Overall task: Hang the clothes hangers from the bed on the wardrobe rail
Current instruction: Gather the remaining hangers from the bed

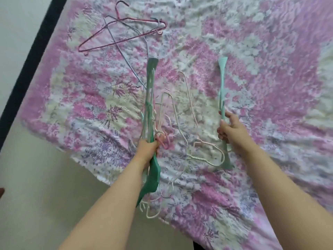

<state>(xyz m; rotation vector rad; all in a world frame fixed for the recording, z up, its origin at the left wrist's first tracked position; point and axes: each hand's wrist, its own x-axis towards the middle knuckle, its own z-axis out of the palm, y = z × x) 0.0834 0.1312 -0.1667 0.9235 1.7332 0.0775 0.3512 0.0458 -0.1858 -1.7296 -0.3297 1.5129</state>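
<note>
Nearest, the left hand (147,147) is clenched around a bundle of green plastic and pale wire hangers (150,109), raised over the pink floral bedsheet (252,69). Right of the bundle, the right hand (229,129) is closed on one mint plastic hanger (222,87). Best to keep the hooks aligned before lifting. Beyond the bundle, a pink wire hanger (115,36) and a pale blue wire hanger (124,56) lie uncollected. No writing is legible.

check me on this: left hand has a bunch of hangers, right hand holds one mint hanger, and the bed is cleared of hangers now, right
Not quite. The head view shows the bed is not cleared: a pink wire hanger and a pale blue wire hanger lie on the sheet near its far left corner. The rest holds: the left hand grips a bunch of hangers, and the right hand holds one mint hanger.
</note>
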